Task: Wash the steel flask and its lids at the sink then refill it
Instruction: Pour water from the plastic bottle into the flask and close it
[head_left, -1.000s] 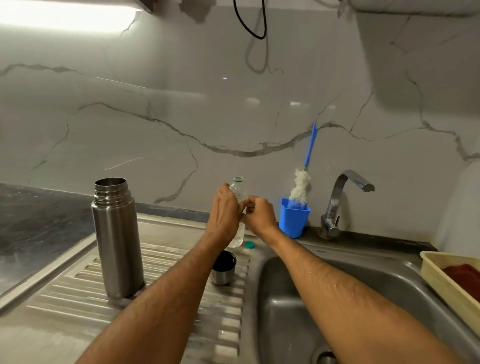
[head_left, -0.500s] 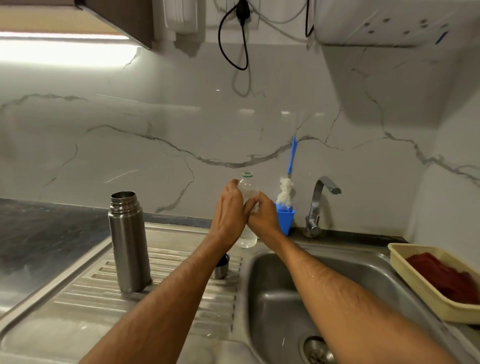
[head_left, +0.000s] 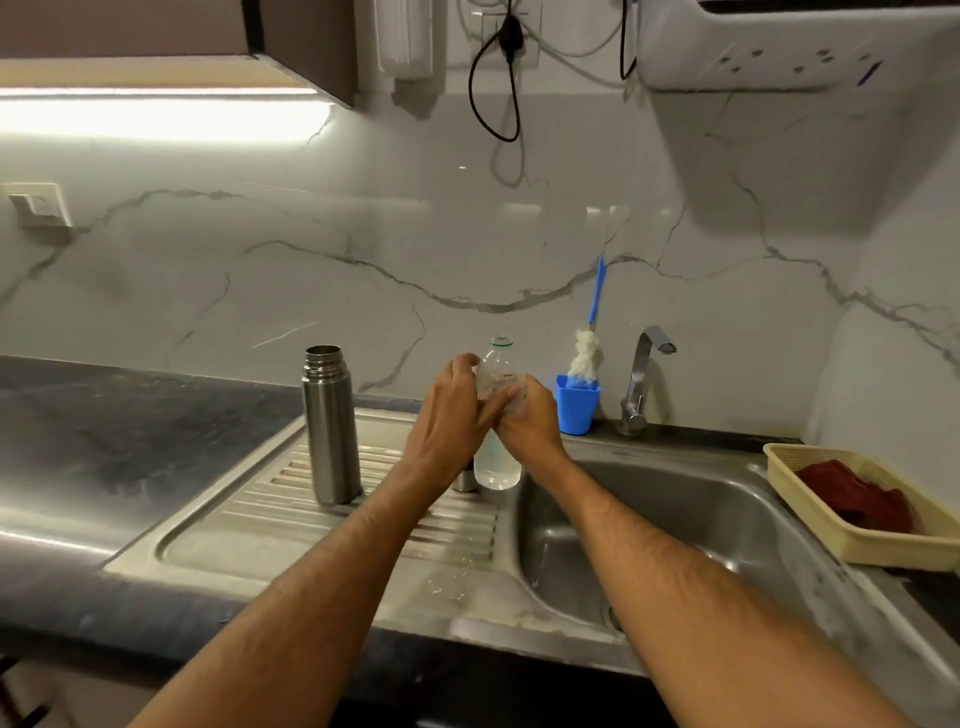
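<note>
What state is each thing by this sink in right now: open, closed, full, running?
Steel flask: upright on the drainboard, lid off, mouth open.
Plastic bottle: uncapped, part full of water, held upright.
Left hand: grips the bottle.
Right hand: grips the bottle.
Tap: no water running.
Blue cup: upright, holds a brush.
Yellow basket: holds a red cloth.

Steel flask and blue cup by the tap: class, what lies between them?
In the head view, between the steel flask and blue cup, both hands, left and right, grip a clear plastic bottle.
</note>
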